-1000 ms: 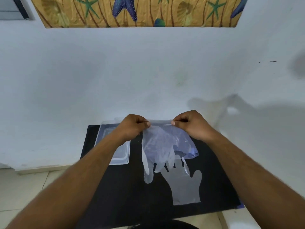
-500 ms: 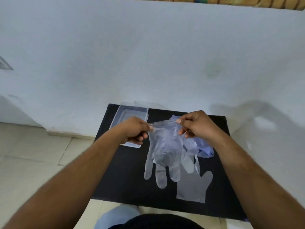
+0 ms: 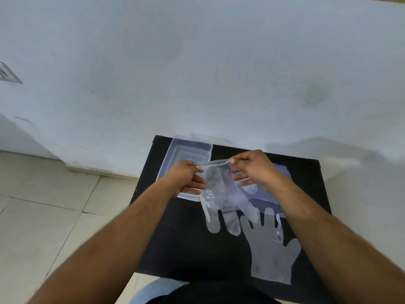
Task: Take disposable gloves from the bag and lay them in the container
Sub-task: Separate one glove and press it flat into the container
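left hand and right hand are pinching the cuff of a clear glove, fingers clamped | glove is now hanging closer to the container, seemingly overlapping its near corner | bag lying under right wrist | second glove lying flat on black table

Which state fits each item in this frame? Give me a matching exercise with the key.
Things:
1. held glove
2. flat glove
3. container
4. bag

States:
A. lying spread on the black table, near edge
B. under the right hand
C. pinched at its cuff by both hands, the left hand too
D. open, at the table's far left corner

Pairs: 1-C, 2-A, 3-D, 4-B
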